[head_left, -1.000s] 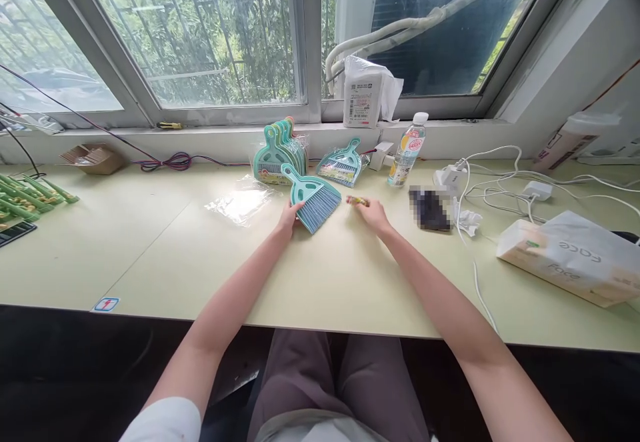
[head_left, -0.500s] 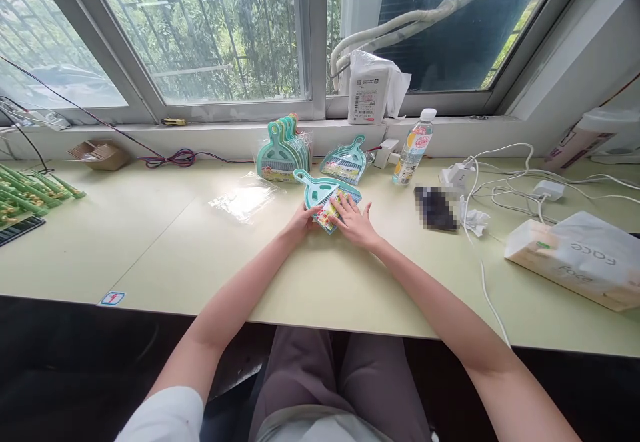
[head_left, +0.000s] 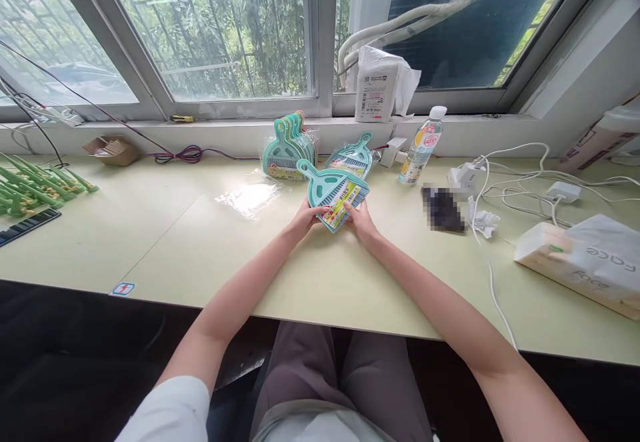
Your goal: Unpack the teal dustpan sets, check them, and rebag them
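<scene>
Between my two hands is a small teal dustpan (head_left: pixel 336 192) with a brush set in it and a yellow printed label across its lower part. My left hand (head_left: pixel 309 219) grips its lower left edge, thumb on top. On the lower right edge my right hand (head_left: pixel 361 221) holds it with the thumb by the label; its other fingers are hidden underneath. Just behind lies another teal dustpan (head_left: pixel 353 153) in clear wrap. A row of several wrapped dustpans (head_left: pixel 286 152) stands upright against the wall. Left of my hands lies a clear plastic bag (head_left: pixel 249 197).
On the right are a drink bottle (head_left: pixel 423 147), a blurred dark object (head_left: pixel 443 209), white cables (head_left: pixel 487 262), a crumpled tissue (head_left: pixel 483 219) and a tissue pack (head_left: pixel 583 262). On the left sit a small cardboard box (head_left: pixel 113 151) and green stalk-like pieces (head_left: pixel 40 189).
My right hand has moved from lying flat over the label to gripping the dustpan's lower right edge, uncovering the label. My left hand keeps its hold.
</scene>
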### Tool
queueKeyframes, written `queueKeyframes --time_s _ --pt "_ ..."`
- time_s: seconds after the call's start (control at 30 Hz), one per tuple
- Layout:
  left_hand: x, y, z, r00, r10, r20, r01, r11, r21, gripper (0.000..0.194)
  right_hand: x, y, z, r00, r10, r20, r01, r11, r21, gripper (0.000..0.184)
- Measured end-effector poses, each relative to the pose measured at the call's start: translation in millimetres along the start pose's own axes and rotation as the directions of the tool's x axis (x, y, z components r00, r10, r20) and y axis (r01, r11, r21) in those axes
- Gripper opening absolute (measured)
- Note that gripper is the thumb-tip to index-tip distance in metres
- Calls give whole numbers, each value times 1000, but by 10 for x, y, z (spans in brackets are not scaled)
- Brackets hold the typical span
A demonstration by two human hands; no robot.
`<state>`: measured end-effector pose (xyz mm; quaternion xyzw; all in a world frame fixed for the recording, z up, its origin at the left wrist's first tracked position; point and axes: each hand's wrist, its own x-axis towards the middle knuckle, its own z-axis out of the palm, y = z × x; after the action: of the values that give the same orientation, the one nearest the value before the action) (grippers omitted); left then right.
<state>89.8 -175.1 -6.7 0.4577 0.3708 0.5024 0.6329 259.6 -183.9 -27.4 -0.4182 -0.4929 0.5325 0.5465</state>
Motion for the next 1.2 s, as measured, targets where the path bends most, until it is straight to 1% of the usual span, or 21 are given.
queueKeyframes --time_s 0.03,0.1,0.2,0.3,0.37,0.4,0.43,0.47,0.5,0.53,0.57,0.6,0.63,0.67,0.7,0.73,0.8,0.9,1.03,1.1,1.2 --pt "-6 14 -9 1000 -1 21 1 1000 14 61 18 7 -18 999 29 29 -32 996 87 76" --pt "-26 46 -27 998 -4 65 1 999 49 65 43 11 -51 998 63 -3 -61 981 185 65" --pt "-57 98 -44 993 8 120 -22 994 111 63 50 -6 -80 997 70 -38 -59 972 228 48" --pt "-47 157 -72 987 27 158 -57 980 190 52 35 -43 -88 998 49 -42 -38 971 237 40" --pt "-4 212 -140 991 66 118 -99 950 296 42 24 -65 -90 997 29 -66 -11 968 250 39" --pt "25 245 -202 991 122 58 -136 911 391 40 21 -72 -91 997 22 -80 -1 966 258 38" --pt "53 280 -285 978 210 -18 -171 840 515 39 20 -76 -93 995 21 -93 5 963 268 38" --pt "78 315 -391 941 325 -92 -187 729 659 40 19 -76 -95 994 21 -105 9 961 277 38" --pt "96 348 -519 879 452 -152 -159 578 800 44 20 -74 -98 993 24 -116 10 959 283 37" --pt "105 376 -663 817 547 -182 -82 422 903 50 21 -71 -100 992 27 -121 8 958 286 37" --pt "105 399 -817 770 605 -203 25 289 957 55 23 -67 -101 992 30 -121 6 958 286 37" --pt "98 414 -973 745 621 -244 154 196 968 57 23 -63 -102 993 30 -115 4 959 283 37" --pt "85 424 -1119 738 599 -311 281 147 948 55 23 -60 -100 994 27 -105 3 961 278 36" --pt "71 428 -1247 739 550 -389 382 134 914 49 21 -58 -97 996 24 -91 1 963 270 37" --pt "59 429 -1348 745 494 -448 446 130 886 40 17 -57 -92 997 22 -74 -2 966 260 37" --pt "52 427 -1416 750 450 -485 482 130 866 32 12 -57 -86 998 20 -57 -5 968 250 37" --pt "56 413 -1444 764 418 -491 480 141 866 19 -1 -61 -70 999 22 -25 -16 972 236 37" --pt "94 368 -1266 765 496 -411 373 179 911 14 -16 -74 -46 999 32 20 -36 972 231 35" --pt "131 275 -945 731 583 -354 251 253 934 18 -14 -90 -36 997 52 59 -63 976 210 34" --pt "126 238 -855 720 599 -351 227 274 934 19 -6 -91 -43 997 65 40 -71 980 186 34" --pt "102 214 -799 713 613 -340 202 285 937 17 2 -83 -57 998 64 -21 -60 986 156 35"
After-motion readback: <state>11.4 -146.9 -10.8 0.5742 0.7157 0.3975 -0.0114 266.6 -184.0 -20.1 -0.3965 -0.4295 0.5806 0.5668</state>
